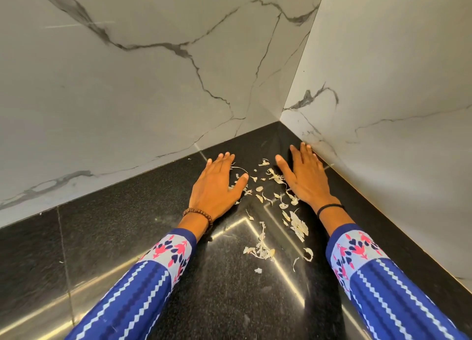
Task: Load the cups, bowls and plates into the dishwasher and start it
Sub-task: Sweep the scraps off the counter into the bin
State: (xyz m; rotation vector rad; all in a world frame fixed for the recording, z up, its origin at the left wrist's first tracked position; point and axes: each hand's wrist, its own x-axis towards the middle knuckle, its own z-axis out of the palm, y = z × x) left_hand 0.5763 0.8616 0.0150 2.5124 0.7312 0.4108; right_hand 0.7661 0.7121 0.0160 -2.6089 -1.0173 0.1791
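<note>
Head view: left hand (215, 184) and right hand (305, 178), grips flat and empty, flank peel scraps (297, 224) on tabletop (102, 237) (hasty sweeping may scatter them).

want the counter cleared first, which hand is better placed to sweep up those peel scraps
Right, likely. The right hand lies flat on the counter by the wall, with most peel scraps strung along its thumb side and wrist. The left hand, also flat, has only a few by its thumb.
</note>
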